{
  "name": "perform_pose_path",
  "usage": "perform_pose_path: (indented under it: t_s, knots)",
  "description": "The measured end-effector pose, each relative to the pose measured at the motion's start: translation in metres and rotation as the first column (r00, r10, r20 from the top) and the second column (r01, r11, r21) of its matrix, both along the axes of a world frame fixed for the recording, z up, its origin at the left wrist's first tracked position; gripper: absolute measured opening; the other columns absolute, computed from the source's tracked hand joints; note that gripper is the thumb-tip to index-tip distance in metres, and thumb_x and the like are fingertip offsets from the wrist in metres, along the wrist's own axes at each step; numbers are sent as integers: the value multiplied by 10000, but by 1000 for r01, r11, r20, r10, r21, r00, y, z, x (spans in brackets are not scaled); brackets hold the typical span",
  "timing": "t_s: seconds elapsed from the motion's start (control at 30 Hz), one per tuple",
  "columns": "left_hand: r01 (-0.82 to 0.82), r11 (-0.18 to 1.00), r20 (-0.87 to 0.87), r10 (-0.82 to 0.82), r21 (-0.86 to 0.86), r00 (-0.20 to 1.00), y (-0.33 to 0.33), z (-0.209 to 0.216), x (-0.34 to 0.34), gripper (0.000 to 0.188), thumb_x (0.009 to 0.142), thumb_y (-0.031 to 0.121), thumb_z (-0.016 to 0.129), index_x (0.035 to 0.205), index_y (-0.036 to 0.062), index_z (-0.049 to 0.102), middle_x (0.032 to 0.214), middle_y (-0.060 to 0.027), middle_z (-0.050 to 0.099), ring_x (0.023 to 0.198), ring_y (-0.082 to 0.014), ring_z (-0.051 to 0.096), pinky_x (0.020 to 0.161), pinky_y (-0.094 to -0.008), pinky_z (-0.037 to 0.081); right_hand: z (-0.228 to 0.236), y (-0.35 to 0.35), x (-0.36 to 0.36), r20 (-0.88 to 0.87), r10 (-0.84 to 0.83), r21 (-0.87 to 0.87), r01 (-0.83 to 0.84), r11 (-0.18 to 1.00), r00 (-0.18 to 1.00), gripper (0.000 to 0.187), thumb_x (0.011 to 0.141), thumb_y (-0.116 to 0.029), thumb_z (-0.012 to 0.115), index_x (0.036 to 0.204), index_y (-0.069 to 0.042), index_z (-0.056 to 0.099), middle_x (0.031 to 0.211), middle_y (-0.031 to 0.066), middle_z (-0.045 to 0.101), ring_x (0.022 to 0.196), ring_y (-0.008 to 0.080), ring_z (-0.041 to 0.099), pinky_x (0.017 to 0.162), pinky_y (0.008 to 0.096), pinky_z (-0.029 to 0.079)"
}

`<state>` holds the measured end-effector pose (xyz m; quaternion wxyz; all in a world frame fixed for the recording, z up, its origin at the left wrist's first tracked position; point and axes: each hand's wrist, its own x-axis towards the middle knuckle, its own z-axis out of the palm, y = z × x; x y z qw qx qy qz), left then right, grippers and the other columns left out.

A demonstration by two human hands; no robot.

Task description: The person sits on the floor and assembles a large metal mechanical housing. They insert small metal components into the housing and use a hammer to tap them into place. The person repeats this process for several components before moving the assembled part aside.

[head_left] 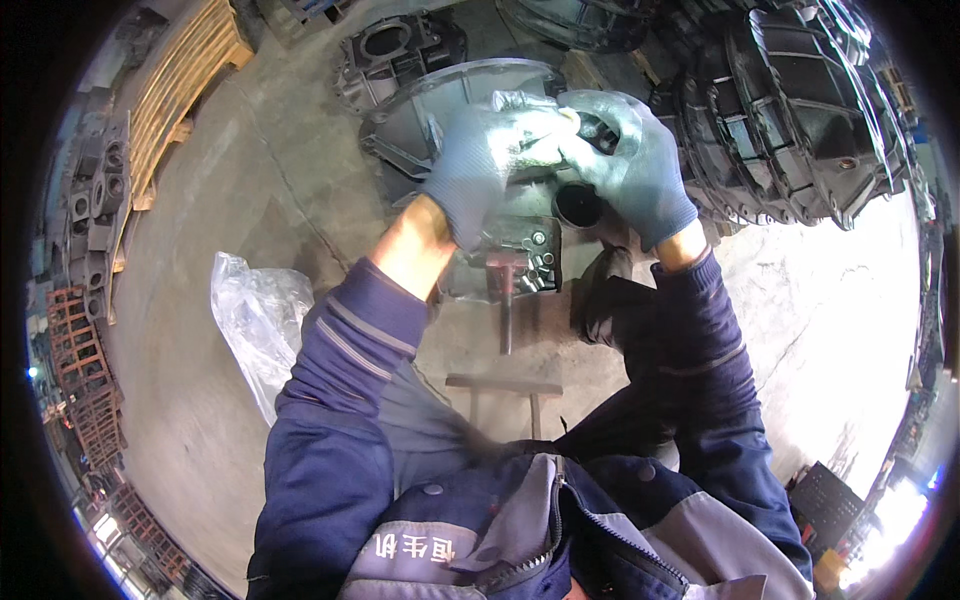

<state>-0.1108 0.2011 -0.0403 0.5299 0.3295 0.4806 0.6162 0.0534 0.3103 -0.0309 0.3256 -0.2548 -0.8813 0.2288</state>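
Observation:
My left hand and my right hand, both in grey-blue gloves, meet in front of me above a large dark metal casting. Their fingers are closed together at the tips around a small pale spot; what they pinch is too small and glared to name. Just below my right hand stands a dark round cup. Nearer to me on the floor, a tray holds several small shiny metal sleeves. A hammer lies with its head on the tray's left part and its handle toward me.
More dark castings stand in a row at the right, and another flanged casting lies at the back. Clear plastic sheeting is on the floor at the left. A wooden pallet stands far left. A low T-shaped bar lies before me.

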Motion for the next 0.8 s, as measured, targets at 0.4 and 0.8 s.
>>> perform_pose_path:
  t_s: [0.4, 0.8]
  knots:
    - [-13, 996, -43, 17, 85, 999, 8, -1, 0, 350, 982, 100, 667, 1299, -45, 636, 1113, -125, 738, 991, -157, 719, 859, -261, 578, 7, -2, 1, 14, -5, 230, 2, 973, 1000, 282, 808, -240, 750, 1077, -160, 782, 960, 108, 733, 862, 331, 697, 771, 431, 569]
    - [-34, 993, -229, 61, 117, 971, 7, -4, -7, 194, 922, -6, 643, 1074, 17, 762, 1140, -118, 747, 1031, -201, 728, 905, -313, 594, 8, -4, 4, 73, -68, 376, 36, 926, 995, 303, 829, -209, 794, 1131, -191, 782, 1041, 84, 727, 962, 296, 690, 844, 398, 568]
